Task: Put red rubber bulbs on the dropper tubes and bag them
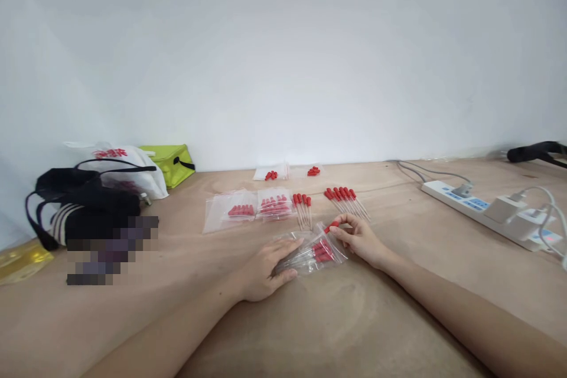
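Note:
A clear zip bag [305, 263] lies on the table between my hands, with several red-bulbed droppers [323, 251] inside, their bulbs toward its right end. My left hand [268, 266] rests on the bag's left end, fingers stretched out and thumb spread apart on the near side. At the bag's upper right mouth, my right hand [354, 239] pinches the red bulb of a dropper [330, 227]. The tube of that dropper is hard to make out through the plastic. Just beyond the hands lie two groups of loose droppers, one on the left [302, 209] and a larger one on the right [348, 202].
Filled bags [274, 205] and flat clear bags [217, 212] lie behind my left hand. Farther back, two small bags [261, 172] carry red bulbs [313, 171]. A power strip [487, 215] with cables stands right. A black bag [93, 207] and green box [170, 165] sit left.

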A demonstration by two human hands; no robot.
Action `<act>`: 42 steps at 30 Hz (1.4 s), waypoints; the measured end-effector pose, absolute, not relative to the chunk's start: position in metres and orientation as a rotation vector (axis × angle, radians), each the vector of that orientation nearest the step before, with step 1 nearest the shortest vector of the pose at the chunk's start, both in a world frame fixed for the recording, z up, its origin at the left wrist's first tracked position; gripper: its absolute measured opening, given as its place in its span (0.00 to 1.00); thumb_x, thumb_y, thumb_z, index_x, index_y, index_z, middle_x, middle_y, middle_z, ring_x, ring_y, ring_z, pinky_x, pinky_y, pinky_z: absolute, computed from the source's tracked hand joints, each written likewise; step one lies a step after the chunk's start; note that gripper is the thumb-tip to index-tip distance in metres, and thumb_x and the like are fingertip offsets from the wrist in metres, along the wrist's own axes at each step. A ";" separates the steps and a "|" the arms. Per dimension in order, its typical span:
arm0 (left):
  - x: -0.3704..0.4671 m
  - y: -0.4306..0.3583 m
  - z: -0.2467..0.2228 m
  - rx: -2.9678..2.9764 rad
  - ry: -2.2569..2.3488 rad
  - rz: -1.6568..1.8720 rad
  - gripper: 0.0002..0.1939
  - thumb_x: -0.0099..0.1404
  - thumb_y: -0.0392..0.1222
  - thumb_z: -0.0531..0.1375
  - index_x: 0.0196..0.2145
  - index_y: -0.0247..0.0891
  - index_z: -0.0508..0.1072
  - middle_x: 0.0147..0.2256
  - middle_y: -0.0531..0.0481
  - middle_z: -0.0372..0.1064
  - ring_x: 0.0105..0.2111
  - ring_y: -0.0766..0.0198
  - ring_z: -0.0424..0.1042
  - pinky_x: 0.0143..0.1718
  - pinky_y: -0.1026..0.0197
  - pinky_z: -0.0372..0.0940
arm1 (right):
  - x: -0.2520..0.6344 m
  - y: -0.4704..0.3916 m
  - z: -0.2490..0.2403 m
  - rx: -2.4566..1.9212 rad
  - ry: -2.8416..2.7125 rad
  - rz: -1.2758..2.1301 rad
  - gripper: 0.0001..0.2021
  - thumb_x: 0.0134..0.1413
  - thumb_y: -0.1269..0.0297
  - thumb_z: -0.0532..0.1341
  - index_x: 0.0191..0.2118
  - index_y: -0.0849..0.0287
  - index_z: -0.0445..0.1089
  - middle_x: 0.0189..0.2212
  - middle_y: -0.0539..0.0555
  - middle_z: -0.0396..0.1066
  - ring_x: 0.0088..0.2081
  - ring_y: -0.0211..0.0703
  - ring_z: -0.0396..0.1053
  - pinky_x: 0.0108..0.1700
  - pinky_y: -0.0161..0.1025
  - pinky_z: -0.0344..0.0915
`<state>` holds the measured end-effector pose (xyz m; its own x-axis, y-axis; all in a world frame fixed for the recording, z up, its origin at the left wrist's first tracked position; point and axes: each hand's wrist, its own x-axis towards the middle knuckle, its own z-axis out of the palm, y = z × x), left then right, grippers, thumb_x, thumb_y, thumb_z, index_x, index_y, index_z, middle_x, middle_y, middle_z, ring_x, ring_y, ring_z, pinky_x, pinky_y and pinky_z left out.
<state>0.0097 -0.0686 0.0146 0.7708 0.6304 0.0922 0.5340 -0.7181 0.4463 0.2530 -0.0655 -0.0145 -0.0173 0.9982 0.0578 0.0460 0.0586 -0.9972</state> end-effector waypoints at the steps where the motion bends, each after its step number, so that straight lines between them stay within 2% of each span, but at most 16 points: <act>1: 0.010 -0.069 0.015 2.567 0.887 0.336 0.27 0.61 0.44 0.52 0.57 0.43 0.50 0.57 0.49 0.51 0.55 0.57 0.52 0.55 0.51 0.48 | 0.254 -0.065 -0.015 -1.217 -1.307 1.161 0.18 0.36 0.52 0.63 0.29 0.58 0.59 0.14 0.42 0.59 0.14 0.27 0.52 0.16 0.27 0.47; 5: 0.009 -0.069 0.015 2.563 0.882 0.348 0.26 0.62 0.45 0.51 0.57 0.44 0.50 0.57 0.49 0.51 0.55 0.56 0.52 0.55 0.50 0.48 | 0.260 -0.063 -0.014 -1.223 -1.391 1.252 0.17 0.33 0.54 0.65 0.26 0.60 0.60 0.15 0.44 0.62 0.15 0.28 0.54 0.17 0.27 0.48; 9: 0.009 -0.069 0.015 2.569 0.876 0.339 0.26 0.62 0.45 0.51 0.57 0.45 0.50 0.56 0.50 0.52 0.55 0.56 0.52 0.55 0.50 0.49 | 0.258 -0.062 -0.015 -1.172 -1.426 1.260 0.17 0.32 0.55 0.66 0.27 0.60 0.63 0.17 0.44 0.65 0.16 0.30 0.58 0.19 0.29 0.54; 12: 0.009 -0.070 0.016 2.579 0.877 0.348 0.26 0.62 0.45 0.51 0.57 0.44 0.50 0.56 0.49 0.52 0.55 0.57 0.53 0.54 0.51 0.49 | 0.253 -0.061 -0.015 -1.104 -1.478 1.284 0.16 0.35 0.52 0.63 0.29 0.60 0.68 0.22 0.48 0.70 0.24 0.36 0.66 0.27 0.34 0.63; 14: 0.010 -0.070 0.016 2.585 0.876 0.350 0.26 0.62 0.44 0.51 0.57 0.43 0.50 0.56 0.49 0.52 0.55 0.58 0.53 0.55 0.51 0.49 | 0.249 -0.060 -0.015 -1.068 -1.545 1.300 0.16 0.38 0.51 0.61 0.28 0.60 0.70 0.24 0.50 0.72 0.28 0.40 0.69 0.33 0.38 0.65; 17: 0.010 -0.069 0.016 2.593 0.858 0.318 0.25 0.62 0.43 0.51 0.57 0.44 0.52 0.56 0.49 0.53 0.55 0.58 0.52 0.55 0.51 0.48 | 0.245 -0.057 -0.017 -1.161 -1.556 1.185 0.14 0.40 0.53 0.59 0.24 0.61 0.70 0.22 0.51 0.71 0.26 0.40 0.68 0.30 0.38 0.65; 21: 0.010 -0.068 0.015 2.591 0.853 0.282 0.22 0.63 0.43 0.50 0.55 0.46 0.57 0.56 0.50 0.52 0.56 0.58 0.51 0.55 0.51 0.48 | 0.248 -0.052 -0.025 -1.309 -1.548 0.883 0.08 0.39 0.61 0.60 0.21 0.61 0.66 0.19 0.50 0.68 0.21 0.36 0.64 0.24 0.33 0.61; 25: 0.010 -0.066 0.014 2.595 0.866 0.259 0.22 0.62 0.43 0.51 0.54 0.45 0.57 0.57 0.48 0.51 0.56 0.58 0.51 0.55 0.50 0.47 | 0.257 -0.041 -0.022 -1.364 -1.522 0.666 0.05 0.42 0.64 0.56 0.24 0.60 0.64 0.23 0.50 0.67 0.23 0.36 0.64 0.26 0.34 0.61; 28: 0.010 -0.066 0.014 2.595 0.854 0.268 0.21 0.62 0.43 0.50 0.54 0.45 0.58 0.56 0.48 0.51 0.56 0.58 0.51 0.55 0.51 0.47 | 0.258 -0.024 -0.010 -1.461 -1.608 0.528 0.04 0.43 0.65 0.56 0.23 0.59 0.64 0.23 0.50 0.68 0.25 0.37 0.65 0.30 0.34 0.61; 31: 0.010 -0.066 0.014 2.596 0.844 0.270 0.21 0.63 0.43 0.50 0.54 0.45 0.58 0.56 0.48 0.52 0.56 0.58 0.51 0.55 0.51 0.48 | 0.249 0.001 0.002 -1.620 -1.656 0.477 0.03 0.41 0.66 0.58 0.24 0.59 0.66 0.25 0.52 0.70 0.28 0.39 0.66 0.33 0.34 0.60; 34: 0.010 -0.067 0.015 2.599 0.832 0.282 0.21 0.62 0.43 0.51 0.53 0.43 0.59 0.56 0.47 0.53 0.55 0.58 0.52 0.55 0.52 0.49 | 0.232 0.028 0.004 -1.718 -1.604 0.480 0.06 0.40 0.65 0.59 0.26 0.61 0.68 0.29 0.57 0.71 0.33 0.43 0.67 0.35 0.35 0.60; 38: 0.010 -0.069 0.014 2.595 0.823 0.353 0.20 0.62 0.43 0.51 0.52 0.43 0.60 0.54 0.48 0.56 0.54 0.59 0.55 0.54 0.53 0.51 | 0.216 0.056 -0.006 -1.809 -1.563 0.556 0.07 0.38 0.63 0.61 0.23 0.62 0.68 0.26 0.59 0.71 0.32 0.47 0.68 0.32 0.36 0.61; 42: 0.008 -0.069 0.012 2.594 0.834 0.339 0.19 0.62 0.43 0.51 0.51 0.45 0.61 0.55 0.48 0.54 0.54 0.57 0.53 0.54 0.50 0.49 | 0.212 0.068 -0.018 -1.828 -1.526 0.588 0.06 0.38 0.63 0.61 0.25 0.61 0.69 0.28 0.57 0.72 0.32 0.45 0.69 0.31 0.35 0.61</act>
<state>0.0085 -0.0689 0.0125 0.7935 0.5990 0.1072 0.5038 -0.7455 0.4364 0.2122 0.0682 -0.0175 0.2122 0.9741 0.0788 0.6694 -0.0862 -0.7379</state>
